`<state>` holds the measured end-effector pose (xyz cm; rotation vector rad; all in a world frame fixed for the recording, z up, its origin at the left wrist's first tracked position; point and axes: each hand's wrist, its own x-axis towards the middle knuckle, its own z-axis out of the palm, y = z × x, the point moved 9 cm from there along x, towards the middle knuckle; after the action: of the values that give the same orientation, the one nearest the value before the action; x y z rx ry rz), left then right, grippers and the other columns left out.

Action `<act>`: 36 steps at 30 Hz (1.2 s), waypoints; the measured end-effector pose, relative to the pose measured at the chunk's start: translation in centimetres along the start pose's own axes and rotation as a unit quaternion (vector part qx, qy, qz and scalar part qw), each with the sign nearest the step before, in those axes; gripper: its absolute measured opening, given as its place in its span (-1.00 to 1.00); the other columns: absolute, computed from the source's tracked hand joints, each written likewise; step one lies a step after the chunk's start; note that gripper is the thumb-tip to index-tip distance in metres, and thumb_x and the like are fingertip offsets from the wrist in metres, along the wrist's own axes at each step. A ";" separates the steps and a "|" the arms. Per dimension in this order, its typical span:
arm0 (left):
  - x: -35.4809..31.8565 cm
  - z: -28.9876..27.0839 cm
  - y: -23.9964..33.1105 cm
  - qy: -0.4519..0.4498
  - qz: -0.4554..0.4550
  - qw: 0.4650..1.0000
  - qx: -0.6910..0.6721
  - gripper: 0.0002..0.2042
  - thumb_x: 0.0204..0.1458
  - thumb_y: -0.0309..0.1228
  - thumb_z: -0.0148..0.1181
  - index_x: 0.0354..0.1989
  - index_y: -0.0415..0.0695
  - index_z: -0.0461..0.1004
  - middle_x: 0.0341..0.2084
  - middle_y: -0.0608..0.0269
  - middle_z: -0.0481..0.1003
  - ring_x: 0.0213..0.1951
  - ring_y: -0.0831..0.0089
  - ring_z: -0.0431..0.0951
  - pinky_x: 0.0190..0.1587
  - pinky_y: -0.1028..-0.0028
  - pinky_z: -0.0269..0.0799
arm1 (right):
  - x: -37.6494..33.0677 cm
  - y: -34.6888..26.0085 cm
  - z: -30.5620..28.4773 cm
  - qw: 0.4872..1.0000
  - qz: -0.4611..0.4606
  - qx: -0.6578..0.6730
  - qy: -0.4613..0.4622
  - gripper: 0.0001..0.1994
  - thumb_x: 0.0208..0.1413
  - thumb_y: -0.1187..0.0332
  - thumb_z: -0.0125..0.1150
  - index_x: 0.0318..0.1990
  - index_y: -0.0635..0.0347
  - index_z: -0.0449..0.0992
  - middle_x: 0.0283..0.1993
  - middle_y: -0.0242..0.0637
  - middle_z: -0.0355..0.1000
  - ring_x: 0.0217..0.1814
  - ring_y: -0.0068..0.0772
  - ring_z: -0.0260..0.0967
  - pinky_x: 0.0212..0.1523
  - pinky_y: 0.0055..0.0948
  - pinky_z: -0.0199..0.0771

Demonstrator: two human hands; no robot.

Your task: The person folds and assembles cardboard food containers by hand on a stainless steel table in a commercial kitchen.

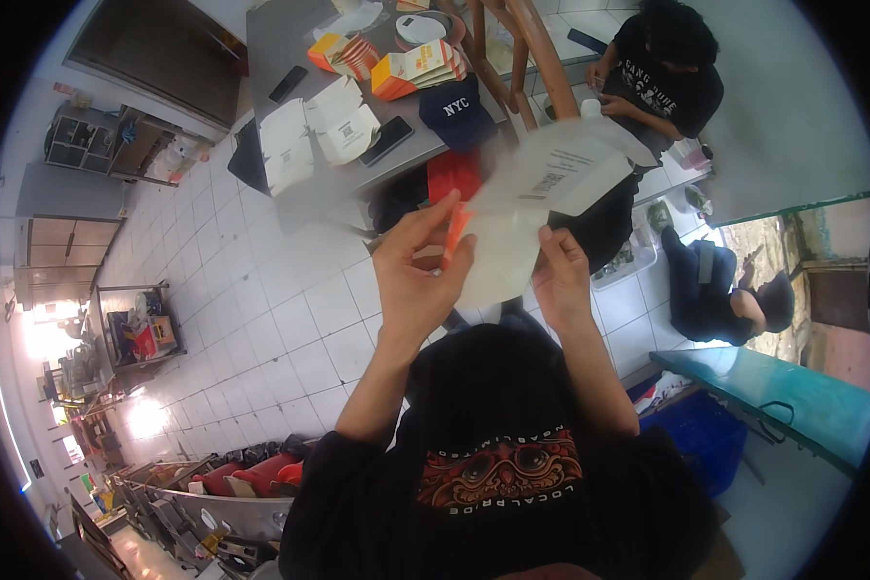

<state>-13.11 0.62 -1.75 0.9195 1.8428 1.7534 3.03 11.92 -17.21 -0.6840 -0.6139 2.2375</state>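
In front of my chest I hold a partly folded paper food carton [506, 253], its pale side with small dark print facing up and its far end blurred. My left hand [418, 259] is closed on the left edge, where an orange strip of the outer side shows between thumb and fingers. My right hand [563, 275] pinches the near right edge between thumb and fingertips. Flat pale carton blanks [344, 118] lie beyond on the grey table [278, 43]. Behind them stand nested orange-and-yellow cartons [420, 70].
Two phones, one near a dark cap [451, 111], lie on the table. A wooden chair [524, 48] stands at its right side. One person [669, 70] sits at the far right; another [720, 300] is lower right, near a white crate [630, 269]. White tiles cover the floor.
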 end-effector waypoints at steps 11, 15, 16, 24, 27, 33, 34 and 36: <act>0.6 0.1 -1.4 -0.118 -0.024 0.993 0.005 -0.63 0.01 -0.61 0.33 0.04 -0.36 0.49 0.03 0.12 0.48 -0.14 0.39 0.66 -0.27 0.55 0.59 | -6.0 -14.6 10.3 0.901 -0.376 -0.209 -0.052 -0.31 0.03 0.42 0.47 0.29 0.30 0.24 0.22 -0.06 0.36 0.22 -0.35 0.35 0.22 -0.39 0.37; 1.2 0.6 2.9 -0.144 0.091 0.985 0.005 -0.57 -0.01 -0.54 0.40 0.08 -0.30 0.50 0.03 0.10 0.52 -0.16 0.38 0.64 -0.14 0.46 0.54 | -5.1 -14.6 9.5 0.866 -0.328 -0.378 -0.010 -0.79 0.08 0.55 0.36 -0.12 0.36 0.58 -0.19 -0.16 0.59 -0.12 -0.39 0.54 0.04 -0.44 0.48; 1.5 0.6 4.0 -0.168 0.121 0.978 0.020 -0.59 -0.01 -0.54 0.40 0.06 -0.28 0.53 -0.06 0.11 0.59 -0.19 0.39 0.64 -0.13 0.46 0.52 | -4.5 -13.8 10.0 0.882 -0.313 -0.345 -0.066 -0.79 0.09 0.58 0.34 -0.11 0.36 0.57 -0.17 -0.15 0.59 -0.09 -0.40 0.53 0.04 -0.48 0.46; 0.6 0.5 9.1 0.004 0.341 0.915 0.217 -0.67 -0.18 -0.70 0.39 -0.18 -0.15 0.69 -0.32 0.16 0.65 -0.33 0.35 0.66 -0.28 0.49 0.55 | -5.6 -12.0 9.9 0.950 -0.232 -0.208 0.032 -0.78 0.20 0.40 0.28 -0.09 0.35 0.49 -0.35 -0.29 0.48 -0.35 -0.55 0.40 -0.28 -0.54 0.44; -0.5 1.2 9.4 -0.032 0.421 0.872 0.248 -0.67 -0.24 -0.70 0.40 -0.23 -0.13 0.69 -0.32 0.18 0.64 -0.29 0.32 0.68 -0.21 0.47 0.60 | -4.7 -8.1 13.0 0.981 -0.061 -0.172 -0.066 -0.70 0.25 0.24 0.26 -0.06 0.33 0.52 -0.35 -0.29 0.52 -0.38 -0.63 0.41 -0.37 -0.56 0.44; 0.3 1.2 7.6 -0.080 0.333 0.921 0.184 -0.72 -0.18 -0.69 0.38 -0.24 -0.16 0.67 -0.31 0.17 0.65 -0.27 0.36 0.68 -0.28 0.47 0.60 | -4.5 -8.5 12.6 0.961 -0.083 -0.247 -0.089 -0.79 0.18 0.42 0.34 -0.09 0.33 0.57 -0.36 -0.38 0.53 -0.40 -0.66 0.39 -0.37 -0.61 0.40; 0.5 1.3 6.8 -0.095 0.288 0.940 0.158 -0.74 -0.16 -0.70 0.41 -0.24 -0.19 0.67 -0.32 0.14 0.65 -0.27 0.37 0.69 -0.29 0.51 0.59 | -4.2 -9.4 11.7 0.943 -0.136 -0.300 -0.046 -0.81 0.16 0.43 0.35 -0.12 0.33 0.59 -0.38 -0.39 0.52 -0.40 -0.66 0.39 -0.38 -0.61 0.39; 0.0 1.5 6.5 -0.073 0.282 0.947 0.135 -0.77 -0.14 -0.68 0.40 -0.25 -0.21 0.67 -0.34 0.12 0.65 -0.31 0.36 0.68 -0.32 0.51 0.57 | -4.4 -10.2 10.5 0.934 -0.169 -0.309 0.050 -0.87 0.11 0.48 0.38 -0.21 0.33 0.63 -0.39 -0.37 0.54 -0.39 -0.67 0.42 -0.37 -0.62 0.38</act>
<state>-11.00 1.52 4.50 1.7783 1.8667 1.6847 4.12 12.85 -2.04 -0.9082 -1.3025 1.6698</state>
